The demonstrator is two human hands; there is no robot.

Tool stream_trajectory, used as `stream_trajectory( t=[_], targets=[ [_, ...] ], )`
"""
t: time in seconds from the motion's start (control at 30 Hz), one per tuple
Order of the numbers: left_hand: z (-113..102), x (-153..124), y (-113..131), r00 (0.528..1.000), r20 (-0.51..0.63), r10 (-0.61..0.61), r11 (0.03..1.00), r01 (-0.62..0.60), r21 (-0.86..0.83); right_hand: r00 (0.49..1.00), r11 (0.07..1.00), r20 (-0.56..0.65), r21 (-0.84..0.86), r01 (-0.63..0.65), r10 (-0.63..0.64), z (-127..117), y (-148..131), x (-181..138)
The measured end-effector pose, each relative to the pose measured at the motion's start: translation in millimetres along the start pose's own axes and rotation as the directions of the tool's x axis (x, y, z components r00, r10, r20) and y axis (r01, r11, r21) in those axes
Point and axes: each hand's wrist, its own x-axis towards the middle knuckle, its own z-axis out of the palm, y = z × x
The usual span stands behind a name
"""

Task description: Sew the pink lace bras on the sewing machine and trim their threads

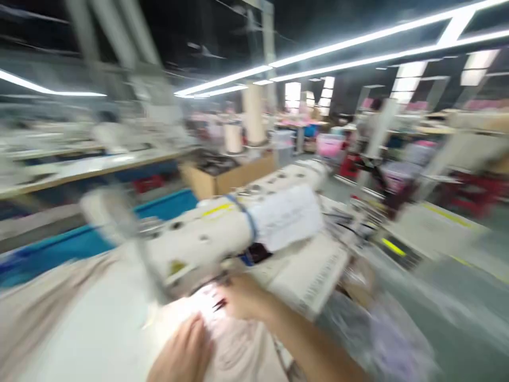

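A pale beige cloth (242, 350) lies on the bed of a white sewing machine (202, 228), brightly lit around the needle area. My left hand (185, 347) rests on the near side of this cloth, fingers laid flat and pointing at the lit spot. Across from it, my right hand (238, 294) reaches in from the right, close beside the needle area under the machine head. Blur smears its fingers, so whether they pinch the cloth is unclear. A small dark part shows between the two hands.
A paper sheet (288, 215) is strapped to the machine arm by a blue band. A lamp-like fixture (113, 212) stands left. Behind are a cardboard box (238, 175) and a blue bin edge (167, 204). Plastic bags (389, 329) lie at the right.
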Motion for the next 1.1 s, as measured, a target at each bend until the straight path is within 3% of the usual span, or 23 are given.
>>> stream_trajectory(
  t=[0.1,0.23,0.37,0.63,0.87,1.1],
  targets=[
    [-13,-1,11,0.989,0.098,-0.113,0.986,0.099,0.135,0.995,0.993,0.01,-0.05,0.104,-0.103,11,7,9],
    [-25,13,17,0.933,0.291,-0.21,0.973,0.172,0.151,0.994,0.989,-0.007,-0.098,0.11,-0.112,24,18,12],
    [-36,15,20,0.902,0.372,-0.22,0.975,0.187,0.122,0.995,0.993,-0.044,-0.092,0.08,-0.085,31,19,6],
    [-33,13,19,0.891,0.396,-0.222,0.975,0.197,0.104,0.995,0.993,-0.038,-0.079,0.088,-0.091,33,22,8],
    [-28,8,20,0.912,0.347,-0.219,0.975,0.195,0.104,0.986,0.984,-0.059,-0.103,0.148,-0.155,39,30,8],
    [-24,8,19,0.913,0.346,-0.215,0.976,0.192,0.099,0.99,0.983,-0.033,-0.125,0.132,-0.137,40,30,8]
  ],
)
